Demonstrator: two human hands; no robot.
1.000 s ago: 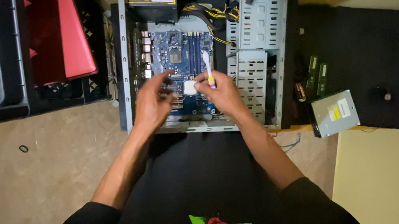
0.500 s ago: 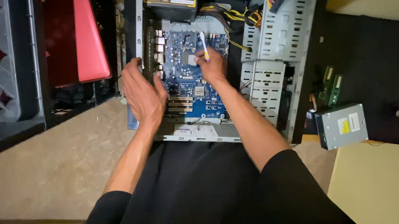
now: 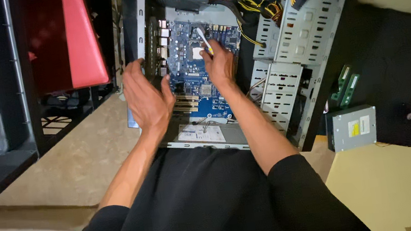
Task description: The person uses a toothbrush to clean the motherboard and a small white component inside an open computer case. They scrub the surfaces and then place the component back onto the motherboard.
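Nearest, the left hand [image 3: 146, 94] is resting spread on the open computer case's [image 3: 281, 40] left edge. Beyond, the right hand [image 3: 220, 65] is pinching a white-tipped tool [image 3: 204, 39] over the blue motherboard's [image 3: 194, 74] bare central socket [image 3: 198, 53]; the cooler is not yet fitted, and green memory sticks [image 3: 346, 84] are lying outside, right.

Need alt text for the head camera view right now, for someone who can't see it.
A person's right hand holds a thin white-tipped tool over the blue motherboard inside an open computer case. The left hand rests at the case's left edge.
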